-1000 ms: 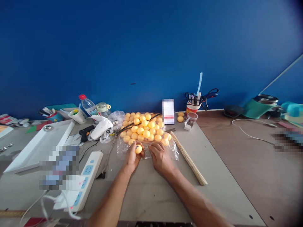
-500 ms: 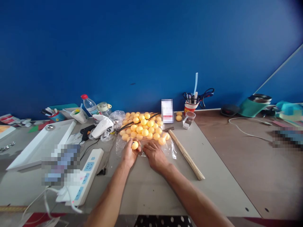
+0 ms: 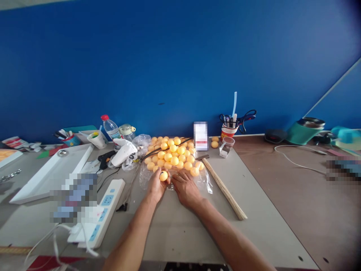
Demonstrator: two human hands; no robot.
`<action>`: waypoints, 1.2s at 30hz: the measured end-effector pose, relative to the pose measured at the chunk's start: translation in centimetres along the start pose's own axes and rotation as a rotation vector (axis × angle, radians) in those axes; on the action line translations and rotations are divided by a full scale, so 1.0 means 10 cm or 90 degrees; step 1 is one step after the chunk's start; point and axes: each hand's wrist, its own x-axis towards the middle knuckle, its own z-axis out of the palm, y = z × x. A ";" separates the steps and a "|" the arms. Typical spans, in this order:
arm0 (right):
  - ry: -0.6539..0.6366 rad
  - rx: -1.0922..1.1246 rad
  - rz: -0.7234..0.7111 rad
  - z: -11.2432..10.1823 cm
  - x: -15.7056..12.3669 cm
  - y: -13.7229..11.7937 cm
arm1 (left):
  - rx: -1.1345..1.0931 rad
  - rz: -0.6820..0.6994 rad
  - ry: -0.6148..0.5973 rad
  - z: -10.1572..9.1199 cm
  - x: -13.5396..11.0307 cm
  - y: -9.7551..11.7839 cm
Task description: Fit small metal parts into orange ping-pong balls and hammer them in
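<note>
A heap of orange ping-pong balls (image 3: 172,152) lies on a clear plastic bag (image 3: 203,181) in the middle of the table. My left hand (image 3: 155,186) is closed round one orange ball (image 3: 163,175) with a dark mark on it, at the near edge of the heap. Right beside it, my right hand (image 3: 186,189) rests palm down on the bag, fingers curled toward that ball; whether it grips anything is hidden.
A hammer with a long wooden handle (image 3: 224,189) lies right of the bag. A white power strip (image 3: 98,212), a glue gun (image 3: 106,159), a white tray (image 3: 50,173), a water bottle (image 3: 111,128) and a cup of scissors (image 3: 229,130) surround the heap. A teal pot (image 3: 306,130) stands far right.
Both hands stay at the near edge of the heap with the ball in the left; the right hand has drawn closer to the left. The view shifts slightly.
</note>
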 end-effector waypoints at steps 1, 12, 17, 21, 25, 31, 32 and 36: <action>0.006 0.009 0.006 0.00 0.00 0.01 | -0.001 -0.003 0.008 0.01 0.00 0.01; 0.224 0.186 0.072 -0.02 -0.03 0.16 | -0.057 -0.036 0.025 0.05 -0.05 0.03; 0.217 0.271 0.139 -0.07 -0.03 0.13 | -0.062 -0.049 -0.060 0.11 -0.12 0.07; 0.239 0.360 0.197 -0.07 -0.02 0.11 | -0.061 -0.049 -0.097 0.11 -0.14 0.07; 0.208 0.527 0.309 -0.07 -0.01 0.10 | -0.044 -0.033 -0.104 0.09 -0.13 0.06; 0.180 0.698 0.395 -0.20 0.02 0.05 | -0.056 -0.029 -0.085 0.07 -0.09 0.02; 0.170 0.716 0.388 -0.21 0.03 0.04 | -0.065 -0.030 -0.086 0.07 -0.08 0.01; 0.145 0.788 0.341 -0.20 0.03 0.01 | -0.075 -0.029 -0.088 0.06 -0.07 -0.04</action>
